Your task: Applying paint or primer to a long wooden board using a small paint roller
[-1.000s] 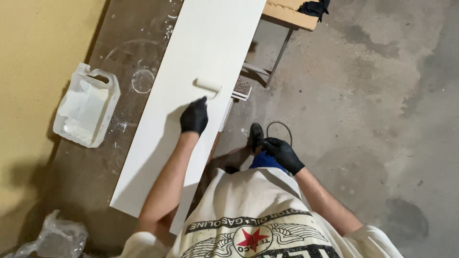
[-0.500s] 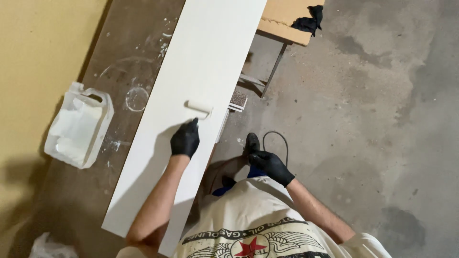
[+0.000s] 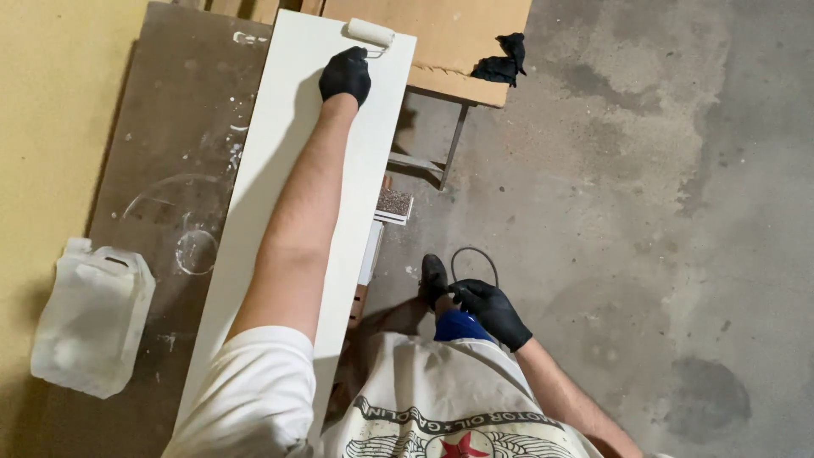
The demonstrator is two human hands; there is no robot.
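- Workshop corner here: yellow wall on the left, stained grey concrete floor [image 3: 644,212] on the right, a dark, paint-spattered work surface [image 3: 161,153] along the wall.
- Far left, a translucent plastic jug [image 3: 89,318] stands on that dark surface, well apart from the action.
- Next, the long white board [image 3: 280,195] lies lengthwise on the surface, running away from the person; it looks evenly white and smooth, with no bare patch showing.
- The left hand [image 3: 345,75], in a black glove, is closed around the handle of a small paint roller [image 3: 370,32], whose white sleeve sits at the board's far end, near its right corner.
- My read: even, light pressure and a straight pass along the board's length, running right out to the edge, would keep streaks away.
- Beyond, a brown board [image 3: 449,42] with a black cloth [image 3: 502,58] on it.
- Right hand [image 3: 492,312], gloved too, sits curled low by the thigh, with a loop of black cable just beside it; whether it grips anything, I cannot tell.
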